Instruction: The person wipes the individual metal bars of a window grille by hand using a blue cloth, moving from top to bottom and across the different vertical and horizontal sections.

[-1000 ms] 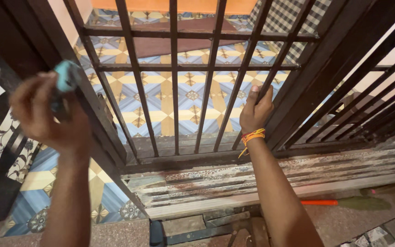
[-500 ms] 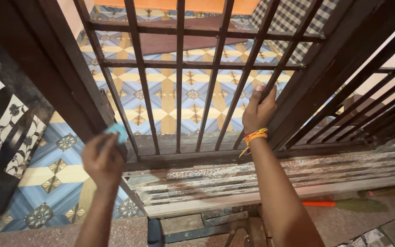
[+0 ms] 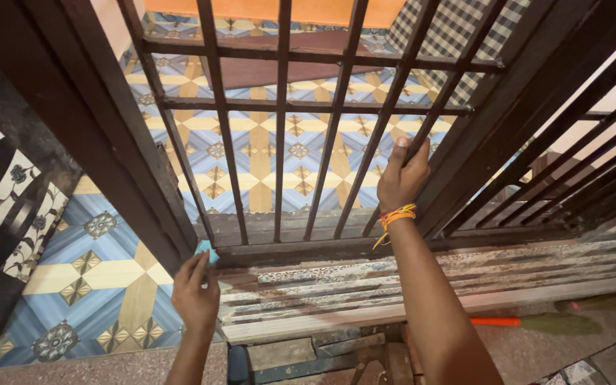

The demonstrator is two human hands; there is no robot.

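A dark brown metal grille door (image 3: 279, 142) with upright bars stands open in front of me. My right hand (image 3: 401, 175) grips one of its slanted bars, an orange thread band on the wrist. Low down at the bottom corner of the door frame, my left hand (image 3: 195, 296) holds a small light-blue cloth or sponge (image 3: 207, 249) pressed against the frame's lower edge.
Blue, yellow and white patterned floor tiles (image 3: 101, 271) lie beyond the door. A worn, paint-stained threshold (image 3: 408, 281) runs below the grille. A broom with an orange handle (image 3: 497, 321) lies on the right. A second grille (image 3: 593, 164) stands at the right.
My left hand has slid with the blue cloth down the door's left frame, from upper left to the bottom corner. My right hand has kept its grip on the bar.
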